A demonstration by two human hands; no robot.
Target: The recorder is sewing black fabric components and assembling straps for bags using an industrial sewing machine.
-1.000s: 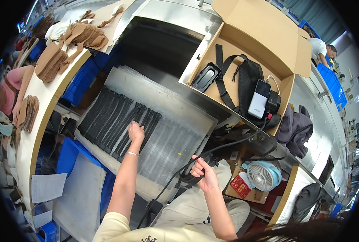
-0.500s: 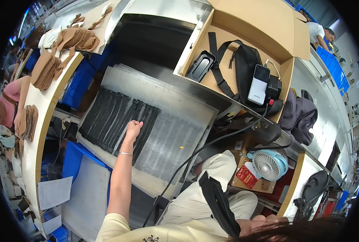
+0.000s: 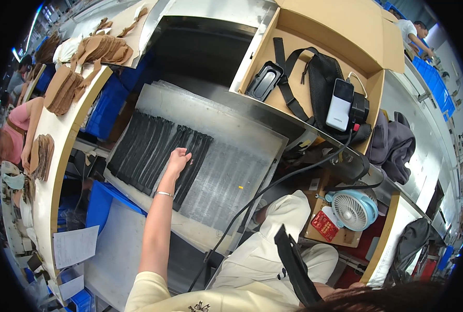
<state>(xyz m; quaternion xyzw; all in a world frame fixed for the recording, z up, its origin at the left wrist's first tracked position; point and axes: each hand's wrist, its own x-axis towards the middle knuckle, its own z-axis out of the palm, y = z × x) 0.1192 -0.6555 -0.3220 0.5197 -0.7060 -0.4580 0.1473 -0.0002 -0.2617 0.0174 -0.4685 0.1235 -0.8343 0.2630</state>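
While a metal worktop with an open cardboard box stretches beyond and a co-worker in pink sits leftward, a grey sheet bears a row of black strips. Their long axes run away from the person, far ends leaning right. Over the row's right part, the left hand curls, its grip unclear; the right hand, mostly hidden, holds a black band tilted upward.

The left forearm stretches forward, the left hand curled at its end — the right hand sits low, mostly hidden.
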